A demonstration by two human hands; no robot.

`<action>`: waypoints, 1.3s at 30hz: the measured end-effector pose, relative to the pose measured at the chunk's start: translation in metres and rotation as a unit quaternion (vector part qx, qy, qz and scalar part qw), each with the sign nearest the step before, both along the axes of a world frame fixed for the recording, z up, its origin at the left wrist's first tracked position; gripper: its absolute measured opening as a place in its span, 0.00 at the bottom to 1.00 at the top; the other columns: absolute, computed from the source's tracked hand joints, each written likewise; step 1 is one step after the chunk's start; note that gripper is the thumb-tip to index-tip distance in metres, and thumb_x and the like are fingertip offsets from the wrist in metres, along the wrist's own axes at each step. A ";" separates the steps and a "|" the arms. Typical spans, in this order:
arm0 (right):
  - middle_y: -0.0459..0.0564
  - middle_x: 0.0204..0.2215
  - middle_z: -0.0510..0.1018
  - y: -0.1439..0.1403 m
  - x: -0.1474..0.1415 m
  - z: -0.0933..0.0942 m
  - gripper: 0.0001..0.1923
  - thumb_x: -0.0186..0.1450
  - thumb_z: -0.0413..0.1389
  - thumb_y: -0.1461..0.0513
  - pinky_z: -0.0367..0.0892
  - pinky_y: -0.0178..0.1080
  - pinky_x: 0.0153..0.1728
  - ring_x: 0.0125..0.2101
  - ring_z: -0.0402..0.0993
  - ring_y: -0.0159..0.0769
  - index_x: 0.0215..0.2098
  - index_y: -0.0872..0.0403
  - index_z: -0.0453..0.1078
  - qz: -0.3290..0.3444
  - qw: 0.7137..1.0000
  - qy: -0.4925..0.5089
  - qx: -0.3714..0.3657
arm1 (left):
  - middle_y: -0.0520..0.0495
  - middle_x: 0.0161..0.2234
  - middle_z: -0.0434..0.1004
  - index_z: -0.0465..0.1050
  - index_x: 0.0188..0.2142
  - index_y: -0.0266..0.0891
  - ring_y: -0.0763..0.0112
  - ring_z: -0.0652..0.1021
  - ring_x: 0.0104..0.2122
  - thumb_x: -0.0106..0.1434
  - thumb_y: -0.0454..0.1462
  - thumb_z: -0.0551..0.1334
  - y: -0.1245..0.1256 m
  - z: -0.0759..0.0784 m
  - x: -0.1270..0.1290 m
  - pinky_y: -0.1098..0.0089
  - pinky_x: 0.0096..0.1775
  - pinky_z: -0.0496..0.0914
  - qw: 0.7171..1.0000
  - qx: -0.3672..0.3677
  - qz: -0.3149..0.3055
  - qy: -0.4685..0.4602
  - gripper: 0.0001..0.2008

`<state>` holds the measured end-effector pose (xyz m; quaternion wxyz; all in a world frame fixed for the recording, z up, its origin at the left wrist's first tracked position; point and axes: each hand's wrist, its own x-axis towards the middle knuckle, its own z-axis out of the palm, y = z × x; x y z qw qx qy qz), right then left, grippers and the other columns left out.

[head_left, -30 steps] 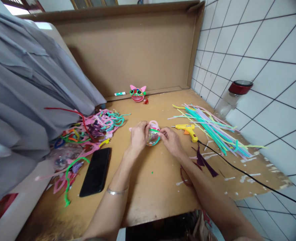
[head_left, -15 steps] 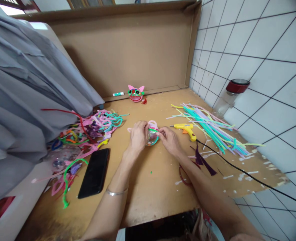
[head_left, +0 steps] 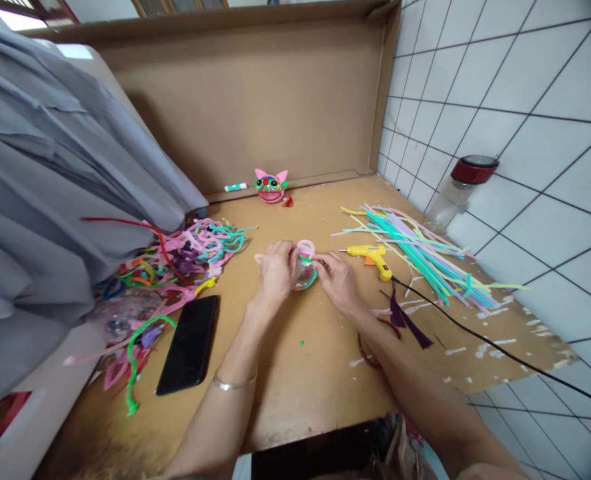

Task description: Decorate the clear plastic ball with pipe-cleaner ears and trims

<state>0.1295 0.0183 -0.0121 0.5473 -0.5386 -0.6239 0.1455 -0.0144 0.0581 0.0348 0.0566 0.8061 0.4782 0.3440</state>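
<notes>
Both hands (head_left: 277,270) (head_left: 334,275) apparently pinch the ornament (head_left: 305,273) between them.

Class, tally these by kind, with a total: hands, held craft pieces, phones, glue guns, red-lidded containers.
Hands: 2 (left hand, right hand)
Held craft piece: 1
Phone: 1
Glue gun: 1
Red-lidded container: 1
Total: 6

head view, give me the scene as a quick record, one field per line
left hand: holding a small round craft piece
right hand: fingers pinched at the piece's right edge
left side: tangled coloured strips, black phone
right side: yellow glue gun with cord, bundle of straighter strips
back: pink-eared face beside a small tube
surface: brown table
</notes>
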 end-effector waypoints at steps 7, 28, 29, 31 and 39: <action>0.51 0.32 0.78 -0.001 -0.001 0.001 0.10 0.64 0.52 0.64 0.67 0.38 0.38 0.33 0.73 0.37 0.36 0.52 0.76 0.004 1.000 0.005 -0.012 | 0.42 0.34 0.78 0.74 0.35 0.36 0.64 0.75 0.35 0.66 0.37 0.53 -0.002 0.002 0.000 0.64 0.42 0.69 1.000 -0.012 -0.017 -0.023 0.12; 0.50 0.32 0.76 0.005 -0.003 -0.002 0.09 0.62 0.53 0.66 0.68 0.37 0.38 0.32 0.72 0.36 0.36 0.52 0.74 0.007 1.000 0.018 -0.011 | 0.42 0.34 0.78 0.74 0.35 0.37 0.66 0.75 0.34 0.67 0.38 0.52 -0.002 0.006 -0.006 0.66 0.40 0.68 0.999 -0.013 -0.036 0.001 0.13; 0.50 0.32 0.75 0.005 -0.004 -0.002 0.08 0.62 0.53 0.65 0.68 0.37 0.38 0.32 0.72 0.36 0.37 0.52 0.74 0.008 1.000 0.018 -0.012 | 0.43 0.34 0.78 0.73 0.35 0.37 0.66 0.75 0.33 0.67 0.38 0.51 -0.002 0.006 -0.006 0.67 0.40 0.68 0.999 -0.013 -0.034 0.003 0.13; 0.50 0.33 0.75 0.005 -0.004 -0.003 0.08 0.62 0.53 0.65 0.68 0.37 0.38 0.32 0.72 0.36 0.37 0.52 0.74 0.010 1.000 0.020 -0.012 | 0.43 0.33 0.77 0.73 0.35 0.37 0.66 0.74 0.33 0.67 0.38 0.51 -0.002 0.007 -0.006 0.67 0.40 0.68 0.999 -0.012 -0.033 0.006 0.13; 0.49 0.32 0.75 0.006 -0.004 -0.003 0.09 0.62 0.54 0.65 0.68 0.38 0.39 0.33 0.72 0.36 0.38 0.51 0.74 0.022 0.999 0.028 -0.020 | 0.44 0.31 0.76 0.72 0.32 0.37 0.67 0.73 0.31 0.67 0.36 0.50 0.003 0.004 -0.004 0.67 0.37 0.67 0.999 0.016 -0.026 0.031 0.14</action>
